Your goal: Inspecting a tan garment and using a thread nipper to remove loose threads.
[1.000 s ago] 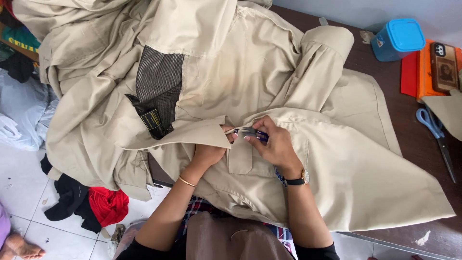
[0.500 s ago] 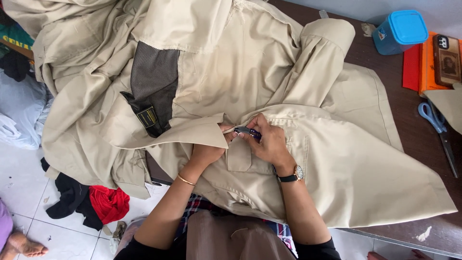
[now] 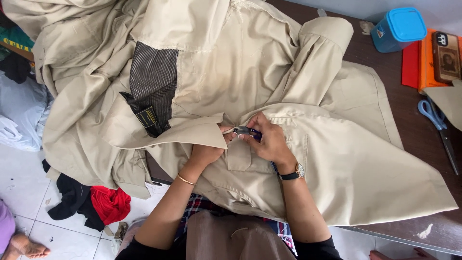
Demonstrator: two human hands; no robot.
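Note:
A large beige garment (image 3: 250,72) with a dark mesh lining panel (image 3: 153,82) lies spread over a dark wooden table (image 3: 414,110). My left hand (image 3: 208,150) pinches a beige flap of the garment near its pocket. My right hand (image 3: 268,139), with a dark wristwatch, is shut on a small purple-handled thread snipper (image 3: 246,132), its metal tip against the fabric by my left fingers. The two hands touch over the pocket flap.
A blue lidded box (image 3: 398,29), an orange case with a phone (image 3: 445,55) on it, and blue-handled scissors (image 3: 435,126) sit at the table's right. Red and black cloths (image 3: 96,202) lie on the tiled floor at left, near a person's foot (image 3: 24,248).
The hands stay at the same spot on the garment; the view has shifted slightly, and my right hand has edged a little toward my left.

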